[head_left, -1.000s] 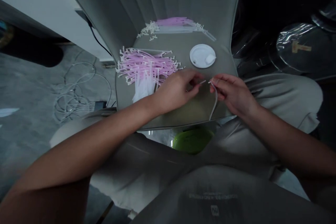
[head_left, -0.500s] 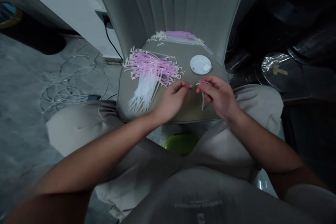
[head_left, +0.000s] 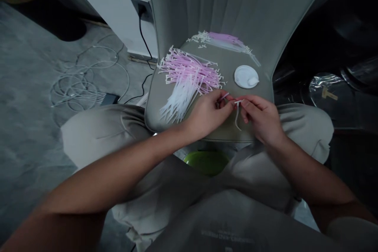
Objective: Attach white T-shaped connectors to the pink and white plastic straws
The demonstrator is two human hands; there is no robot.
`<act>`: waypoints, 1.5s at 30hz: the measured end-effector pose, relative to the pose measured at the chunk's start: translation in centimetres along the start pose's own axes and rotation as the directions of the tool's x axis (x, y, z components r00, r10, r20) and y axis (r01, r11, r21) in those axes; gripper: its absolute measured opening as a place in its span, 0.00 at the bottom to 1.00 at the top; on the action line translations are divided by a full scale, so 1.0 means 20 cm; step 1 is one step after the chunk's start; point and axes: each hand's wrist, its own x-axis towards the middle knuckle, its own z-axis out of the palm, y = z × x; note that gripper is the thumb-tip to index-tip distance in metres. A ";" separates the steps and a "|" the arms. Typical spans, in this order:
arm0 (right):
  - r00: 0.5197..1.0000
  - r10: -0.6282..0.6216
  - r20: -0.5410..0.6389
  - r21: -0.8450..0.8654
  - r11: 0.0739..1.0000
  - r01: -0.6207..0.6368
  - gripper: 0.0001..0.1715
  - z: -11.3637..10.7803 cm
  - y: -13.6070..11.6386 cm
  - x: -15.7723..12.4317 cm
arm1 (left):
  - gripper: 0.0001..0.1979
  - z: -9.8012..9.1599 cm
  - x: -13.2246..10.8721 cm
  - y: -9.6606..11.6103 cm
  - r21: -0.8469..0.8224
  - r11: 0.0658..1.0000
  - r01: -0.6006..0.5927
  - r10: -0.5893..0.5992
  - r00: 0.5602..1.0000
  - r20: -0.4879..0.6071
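My left hand [head_left: 208, 116] and my right hand [head_left: 261, 120] meet over the front of a grey chair seat [head_left: 156, 100]. The right hand pinches the top of a thin white plastic strip [head_left: 236, 117] that hangs down from its fingers. Between thumb and fingers of the left hand is a small white piece [head_left: 225, 96], touching the strip's top end. A loose heap of pink and white strips [head_left: 189, 76] lies on the seat just left of the hands. A tidier row of strips [head_left: 223, 41] lies against the chair back.
A white round lid [head_left: 246, 76] rests on the seat behind the hands. A green bowl [head_left: 206, 161] sits on the floor between my knees. Coiled white cables [head_left: 79, 86] and a wall socket [head_left: 143, 8] are to the left; dark wrapped items are at right.
The hands have come together, so the small piece and the strip's end now touch. The view has shifted, moving the chair and hands rightward in the picture.
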 end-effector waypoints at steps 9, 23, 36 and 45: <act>0.992 -0.067 -0.104 0.030 0.997 0.070 0.04 0.00 0.01 -0.01 | 0.09 -0.01 0.00 0.05 0.050 0.998 -0.049 0.047 0.998 0.043; 0.998 -0.042 -0.055 0.083 0.995 0.047 0.04 -0.03 -0.01 -0.01 | 0.08 0.03 0.01 0.03 -0.067 0.993 -0.101 0.102 0.995 0.019; 1.000 -0.005 -0.001 -0.018 1.000 0.005 0.04 -0.06 -0.04 -0.01 | 0.08 0.03 0.02 0.03 -0.043 0.990 -0.131 0.133 0.989 0.063; 0.999 0.047 0.004 -0.082 0.996 -0.047 0.04 -0.04 -0.02 -0.01 | 0.11 0.01 0.01 0.01 0.384 0.846 -0.369 0.306 0.927 0.218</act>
